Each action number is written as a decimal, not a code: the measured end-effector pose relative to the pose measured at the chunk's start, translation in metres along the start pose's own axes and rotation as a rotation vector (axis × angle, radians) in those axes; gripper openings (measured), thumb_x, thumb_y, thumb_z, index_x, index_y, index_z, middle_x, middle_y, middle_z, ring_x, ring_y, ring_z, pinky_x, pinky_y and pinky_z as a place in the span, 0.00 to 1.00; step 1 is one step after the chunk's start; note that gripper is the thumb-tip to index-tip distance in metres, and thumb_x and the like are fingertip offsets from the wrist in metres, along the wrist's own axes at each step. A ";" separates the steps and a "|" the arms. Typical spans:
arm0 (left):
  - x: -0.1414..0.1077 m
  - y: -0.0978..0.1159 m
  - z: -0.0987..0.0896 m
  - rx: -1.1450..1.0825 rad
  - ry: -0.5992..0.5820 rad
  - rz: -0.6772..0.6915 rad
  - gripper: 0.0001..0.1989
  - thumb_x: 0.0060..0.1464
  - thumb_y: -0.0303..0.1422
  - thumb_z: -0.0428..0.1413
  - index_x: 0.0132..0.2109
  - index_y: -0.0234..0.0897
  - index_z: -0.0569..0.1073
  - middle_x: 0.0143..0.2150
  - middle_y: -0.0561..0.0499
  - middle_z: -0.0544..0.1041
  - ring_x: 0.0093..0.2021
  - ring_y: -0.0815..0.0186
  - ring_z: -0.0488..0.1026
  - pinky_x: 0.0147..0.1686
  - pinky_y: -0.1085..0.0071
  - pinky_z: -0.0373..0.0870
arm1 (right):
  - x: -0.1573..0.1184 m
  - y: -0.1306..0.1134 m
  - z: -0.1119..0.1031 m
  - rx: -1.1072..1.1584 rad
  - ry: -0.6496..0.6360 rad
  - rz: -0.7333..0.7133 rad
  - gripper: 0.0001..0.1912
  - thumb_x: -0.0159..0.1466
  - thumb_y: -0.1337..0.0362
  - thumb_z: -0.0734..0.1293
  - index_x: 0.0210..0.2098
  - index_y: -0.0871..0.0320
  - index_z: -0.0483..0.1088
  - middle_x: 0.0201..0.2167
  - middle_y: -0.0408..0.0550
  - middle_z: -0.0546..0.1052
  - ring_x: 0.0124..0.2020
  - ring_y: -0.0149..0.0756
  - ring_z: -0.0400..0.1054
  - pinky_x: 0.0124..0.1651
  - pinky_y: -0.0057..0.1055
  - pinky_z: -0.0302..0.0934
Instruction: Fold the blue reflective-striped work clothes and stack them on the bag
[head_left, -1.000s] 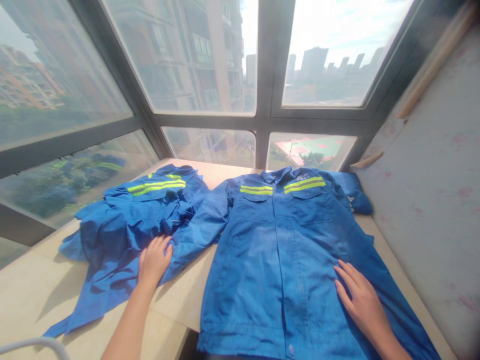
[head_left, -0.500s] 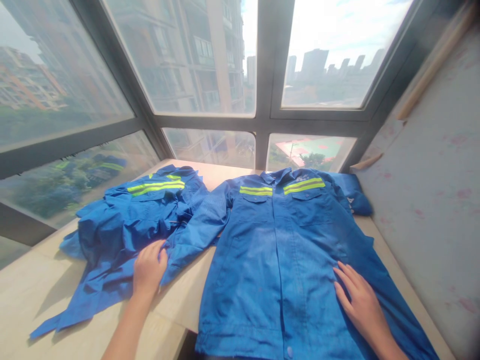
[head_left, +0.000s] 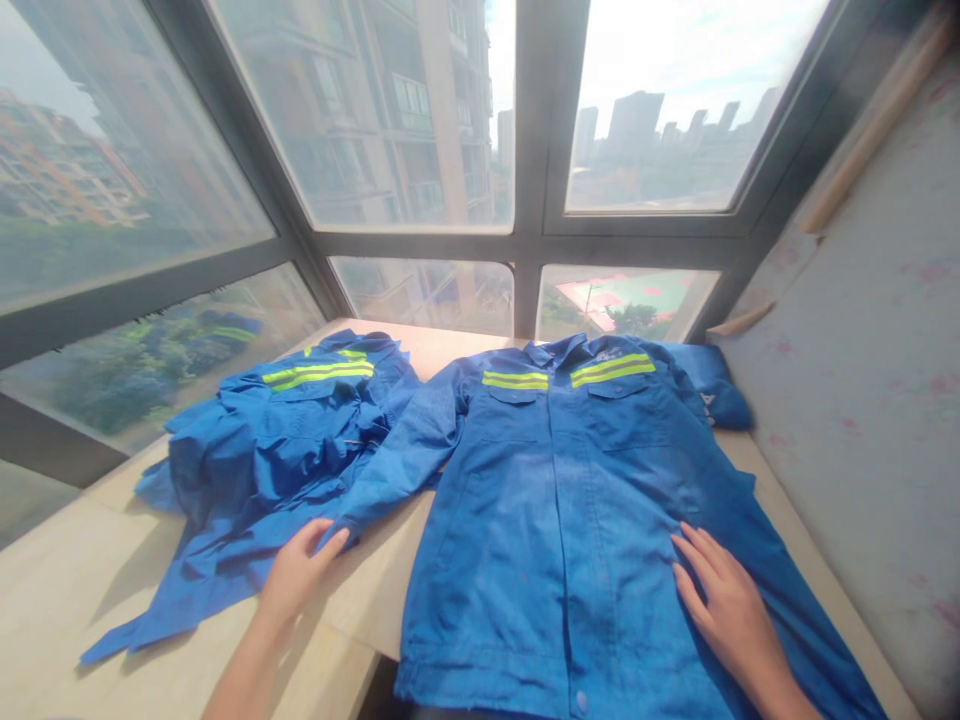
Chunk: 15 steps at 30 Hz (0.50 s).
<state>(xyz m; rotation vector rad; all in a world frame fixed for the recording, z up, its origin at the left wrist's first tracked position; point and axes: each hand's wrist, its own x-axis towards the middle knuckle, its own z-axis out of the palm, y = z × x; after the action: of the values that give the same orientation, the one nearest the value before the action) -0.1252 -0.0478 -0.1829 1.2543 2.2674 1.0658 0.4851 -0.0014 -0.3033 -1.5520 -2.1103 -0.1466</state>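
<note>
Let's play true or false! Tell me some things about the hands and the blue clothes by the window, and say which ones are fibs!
1. The right hand lies on the spread-out blue cloth jacket with yellow-green stripes. True.
2. The left hand is flat on the window glass. False: its fingers are at the end of the jacket's blue sleeve.
3. The rumpled blue striped garment is left of the jacket. True.
4. The jacket hangs from the wall. False: it lies on the pale, smooth tabletop.
5. The jacket's front stripes are red. False: they are yellow-green.
</note>
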 end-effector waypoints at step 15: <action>0.204 0.128 -0.137 -0.038 0.755 0.015 0.13 0.59 0.34 0.56 0.43 0.23 0.72 0.29 0.59 0.66 0.29 0.75 0.59 0.44 0.68 0.72 | -0.001 0.007 0.005 0.029 0.007 -0.013 0.23 0.70 0.53 0.60 0.58 0.57 0.71 0.62 0.54 0.72 0.63 0.53 0.66 0.64 0.52 0.61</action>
<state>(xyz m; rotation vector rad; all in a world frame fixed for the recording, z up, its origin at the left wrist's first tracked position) -0.2466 0.1024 0.0162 0.9434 2.7253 1.8108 0.4902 0.0015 -0.3093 -1.5196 -2.1079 -0.1255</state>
